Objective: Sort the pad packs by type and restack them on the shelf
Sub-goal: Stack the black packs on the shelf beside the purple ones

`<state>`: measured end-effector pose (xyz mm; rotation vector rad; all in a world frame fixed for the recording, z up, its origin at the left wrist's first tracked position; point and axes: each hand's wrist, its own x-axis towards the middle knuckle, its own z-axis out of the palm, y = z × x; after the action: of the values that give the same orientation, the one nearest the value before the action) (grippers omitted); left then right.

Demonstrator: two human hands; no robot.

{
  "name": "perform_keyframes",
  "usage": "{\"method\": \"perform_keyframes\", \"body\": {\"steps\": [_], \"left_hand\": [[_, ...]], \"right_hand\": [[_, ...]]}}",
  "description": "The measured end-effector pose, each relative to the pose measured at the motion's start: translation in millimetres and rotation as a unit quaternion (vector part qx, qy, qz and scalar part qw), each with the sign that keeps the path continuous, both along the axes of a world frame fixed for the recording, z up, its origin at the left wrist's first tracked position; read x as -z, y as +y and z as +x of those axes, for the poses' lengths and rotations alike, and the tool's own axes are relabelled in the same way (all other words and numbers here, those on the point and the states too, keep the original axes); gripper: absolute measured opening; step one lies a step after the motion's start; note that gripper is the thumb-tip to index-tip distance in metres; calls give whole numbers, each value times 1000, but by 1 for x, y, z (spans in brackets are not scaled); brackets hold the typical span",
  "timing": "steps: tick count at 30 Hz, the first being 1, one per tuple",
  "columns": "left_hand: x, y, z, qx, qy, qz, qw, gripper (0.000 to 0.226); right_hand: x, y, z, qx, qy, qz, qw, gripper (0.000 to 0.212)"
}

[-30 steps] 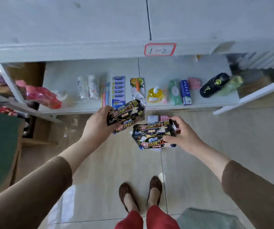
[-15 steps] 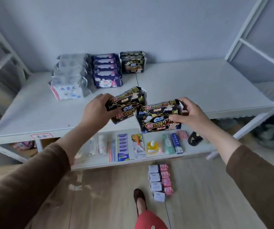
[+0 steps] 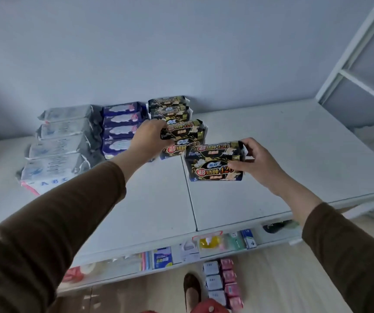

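My left hand grips two stacked black pad packs just in front of the black packs standing at the back of the white shelf. Another black pad pack is gripped by my right hand, above the shelf's middle. A row of dark blue packs lies left of the black ones. Further left lies a row of white packs marked ABC.
A lower shelf carries small toiletries, among them a yellow bottle. On the wooden floor sit small white boxes and pink boxes beside my shoe. A white rack frame rises at the right.
My view has tilted up from the floor to the upper shelf. Both hands carried their black packs up and forward; the left one now reaches the black stack at the back.
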<state>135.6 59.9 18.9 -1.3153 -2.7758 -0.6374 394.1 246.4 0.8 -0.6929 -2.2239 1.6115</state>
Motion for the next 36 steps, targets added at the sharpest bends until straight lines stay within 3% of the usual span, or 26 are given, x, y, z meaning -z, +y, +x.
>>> {"method": "perform_keyframes", "body": {"steps": [8,14,18,21,24,29,36], "left_hand": [[33,43,-66,11,42,-22,999,50],[59,49,-90,-31,118,-80,989,43],[60,49,-95,-28,123,-85,988,53],[58,40,-98,-6,105,-98,990,64],[51,25,-101,-9,30,-62,998,72],[36,0,-98,-40,-9,4,999,56],[30,-20,-77,-64,-13,15,998,48]], "right_hand": [[18,14,-63,-9,-9,-17,1000,44],[35,8,-90,-12,-15,-10,1000,46],[46,4,-105,-19,-21,-25,999,46],[53,2,-119,-28,-27,-19,999,46],[59,3,-132,-40,-21,-21,999,47],[70,11,-152,-40,-18,1,999,48],[79,14,-173,-18,-41,56,997,54]]}}
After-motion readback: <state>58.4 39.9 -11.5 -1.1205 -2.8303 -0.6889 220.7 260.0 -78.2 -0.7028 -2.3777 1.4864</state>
